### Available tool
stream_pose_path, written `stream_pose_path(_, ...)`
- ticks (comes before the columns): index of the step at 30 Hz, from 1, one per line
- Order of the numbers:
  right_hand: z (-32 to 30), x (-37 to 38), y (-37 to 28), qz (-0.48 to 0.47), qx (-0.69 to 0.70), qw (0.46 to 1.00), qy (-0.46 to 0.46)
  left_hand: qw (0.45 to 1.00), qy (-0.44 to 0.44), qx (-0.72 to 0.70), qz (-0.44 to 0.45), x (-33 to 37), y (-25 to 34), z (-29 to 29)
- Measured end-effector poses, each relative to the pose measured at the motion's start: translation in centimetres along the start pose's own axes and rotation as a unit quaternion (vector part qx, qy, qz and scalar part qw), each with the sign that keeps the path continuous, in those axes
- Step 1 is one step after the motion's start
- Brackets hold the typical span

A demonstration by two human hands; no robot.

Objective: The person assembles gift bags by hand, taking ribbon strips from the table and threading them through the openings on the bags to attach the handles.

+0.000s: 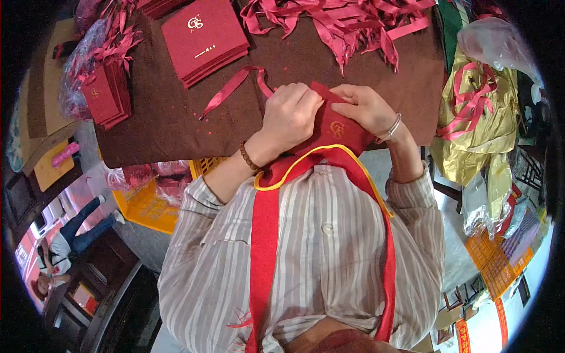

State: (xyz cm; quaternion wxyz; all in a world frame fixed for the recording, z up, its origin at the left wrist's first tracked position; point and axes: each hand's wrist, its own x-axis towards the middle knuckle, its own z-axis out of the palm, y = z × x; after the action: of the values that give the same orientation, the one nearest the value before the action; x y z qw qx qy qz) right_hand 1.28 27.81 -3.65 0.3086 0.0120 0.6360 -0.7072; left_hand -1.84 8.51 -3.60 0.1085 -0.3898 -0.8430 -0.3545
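Between my hands, at the near edge of the table, is a small dark red paper bag (336, 120) with a gold emblem. My left hand (291, 115) is closed, its fingers curled against the bag's upper edge. A pink-red ribbon (231, 89) trails from beside that hand across the cloth to the left; whether the fingers also pinch its end is hidden. With thumb and fingers, my right hand (365, 112) grips the other side of the bag's top. The bag's lower part lies against the red, yellow-trimmed apron (338, 154) I wear.
Flat red folders or boxes (206, 38) lie stacked on the brown cloth (170, 126). A pile of loose ribbons (353, 26) covers the far side. More small red bags (106, 97) stand at left. Yellow crates (144, 203) and gold wrapping (477, 117) flank the table.
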Motion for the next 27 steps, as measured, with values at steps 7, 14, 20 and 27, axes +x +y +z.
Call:
stream_pose_path(7, 0.4, -0.5, -0.3, 0.009, 0.038, 0.999, -0.014, 0.997, -0.027, 0.019, 0.076, 0.3, -0.1, -0.7)
stream_pose_path(14, 0.6, -0.4, 0.3, 0.03, 0.096, 0.995, -0.007, 0.972, -0.063, -0.18, -0.137, -0.3, -0.5, -0.9)
stream_pose_path(20, 0.5, -0.1, 1.1, 0.022, 0.08, 0.996, -0.007, 0.992, -0.023, -0.111, -0.049, -0.6, -0.1, -0.3)
stream_pose_path(27, 0.9, -0.3, 0.5, 0.025, 0.082, 0.996, 0.002, 0.998, -0.022, -0.054, -0.029, -0.8, 0.2, -0.6)
